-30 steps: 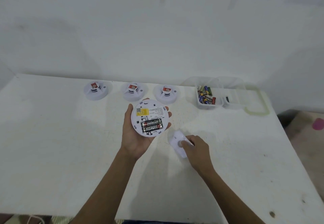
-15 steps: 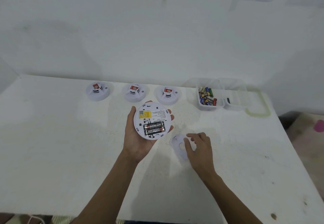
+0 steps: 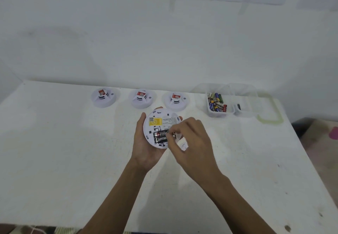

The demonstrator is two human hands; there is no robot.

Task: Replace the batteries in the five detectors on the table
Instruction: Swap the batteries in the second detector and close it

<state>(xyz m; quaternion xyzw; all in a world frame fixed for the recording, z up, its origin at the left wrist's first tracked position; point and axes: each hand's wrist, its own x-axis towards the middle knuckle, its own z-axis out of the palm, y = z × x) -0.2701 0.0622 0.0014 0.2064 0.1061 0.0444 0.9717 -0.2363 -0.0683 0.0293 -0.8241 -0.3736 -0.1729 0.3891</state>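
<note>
My left hand (image 3: 144,149) holds a round white detector (image 3: 159,122) with its back side up, above the table's middle. Its open compartment shows two black batteries (image 3: 161,136) side by side. My right hand (image 3: 192,142) reaches over the detector's right edge, with thumb and fingertips pinching at the right end of the batteries. A small white cover (image 3: 183,145) lies on the table, mostly hidden under my right hand. Three more white detectors (image 3: 103,97) (image 3: 141,98) (image 3: 176,101) stand in a row behind.
A clear plastic box (image 3: 218,114) with several loose batteries sits at the back right, beside a second clear box (image 3: 246,105) holding one dark item. A pale green lid ring (image 3: 270,119) lies beside them. The white table (image 3: 54,151) meets a white wall behind.
My right hand has left the small white cover on the table and risen to the detector, where its fingertips now pinch at the batteries. The left hand holds the detector in place.
</note>
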